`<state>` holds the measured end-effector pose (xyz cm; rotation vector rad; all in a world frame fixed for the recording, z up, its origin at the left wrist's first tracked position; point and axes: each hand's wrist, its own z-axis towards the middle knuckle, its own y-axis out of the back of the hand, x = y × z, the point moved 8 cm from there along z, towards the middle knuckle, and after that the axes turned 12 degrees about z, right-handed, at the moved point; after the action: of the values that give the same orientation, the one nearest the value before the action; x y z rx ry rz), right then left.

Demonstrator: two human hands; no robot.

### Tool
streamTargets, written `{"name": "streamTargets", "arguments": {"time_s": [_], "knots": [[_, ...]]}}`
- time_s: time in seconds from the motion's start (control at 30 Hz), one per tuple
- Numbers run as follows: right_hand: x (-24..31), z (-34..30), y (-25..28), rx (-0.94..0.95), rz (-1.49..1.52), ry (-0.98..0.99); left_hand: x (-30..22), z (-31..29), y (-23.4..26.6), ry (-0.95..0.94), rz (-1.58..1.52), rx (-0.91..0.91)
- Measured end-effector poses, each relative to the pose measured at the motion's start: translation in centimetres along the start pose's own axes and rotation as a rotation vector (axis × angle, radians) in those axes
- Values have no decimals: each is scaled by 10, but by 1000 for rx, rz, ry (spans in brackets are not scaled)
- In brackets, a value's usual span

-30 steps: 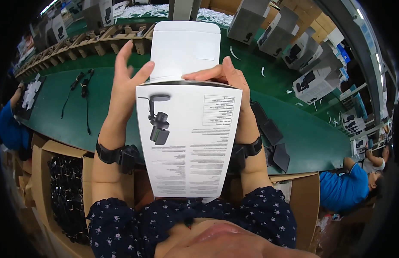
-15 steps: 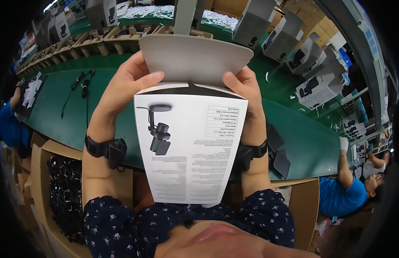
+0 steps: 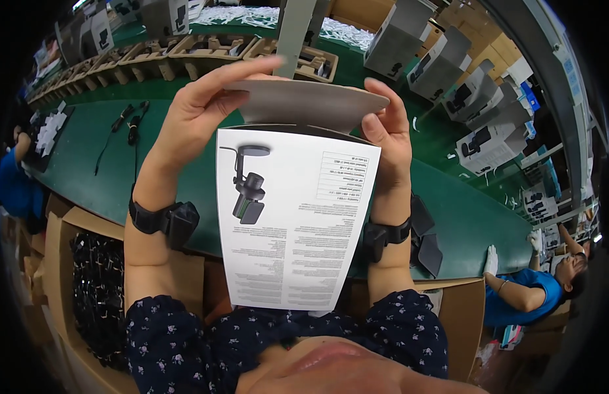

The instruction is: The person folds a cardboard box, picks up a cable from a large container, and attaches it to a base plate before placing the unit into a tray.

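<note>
Close in front of me stands a white carton (image 3: 298,230), its printed face with a picture of a black microphone on a stand turned toward me. Its grey top flap (image 3: 311,104) tilts up at the far edge, above a narrow dark gap. My left hand (image 3: 203,105) has the flap's left end between its thumb and fingers, the fingers stretched over the far side. At the right end, my right hand (image 3: 388,128) pinches the flap, thumb on the near side. What is inside the carton is hidden.
Black cables (image 3: 135,125) lie on the green table (image 3: 88,157) to the left. Moulded pulp trays (image 3: 206,49) line the far side. Several grey-and-white cartons (image 3: 482,148) stand at right. A cardboard box of black parts (image 3: 97,295) is at lower left. Co-workers sit on both sides.
The flap has folded lower toward the carton's top. My left fingers have come over its far side, and my right fingers now show above its right end.
</note>
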<state>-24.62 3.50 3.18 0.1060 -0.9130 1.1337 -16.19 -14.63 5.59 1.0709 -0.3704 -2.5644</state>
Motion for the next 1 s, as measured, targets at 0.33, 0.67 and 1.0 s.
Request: {"name": "streamTargets", "arguments": {"time_s": [0.33,0.67,1.0], "knots": [[-4,10,-2,80,13,47,7,10,-4,-135,104,-12],[-12,5,1,-196,48,-81,11,-12,-16,237,-75,-112],[-21,-3,-3,-79,236,-37,16,-17,-13,324,-283,-216]]}}
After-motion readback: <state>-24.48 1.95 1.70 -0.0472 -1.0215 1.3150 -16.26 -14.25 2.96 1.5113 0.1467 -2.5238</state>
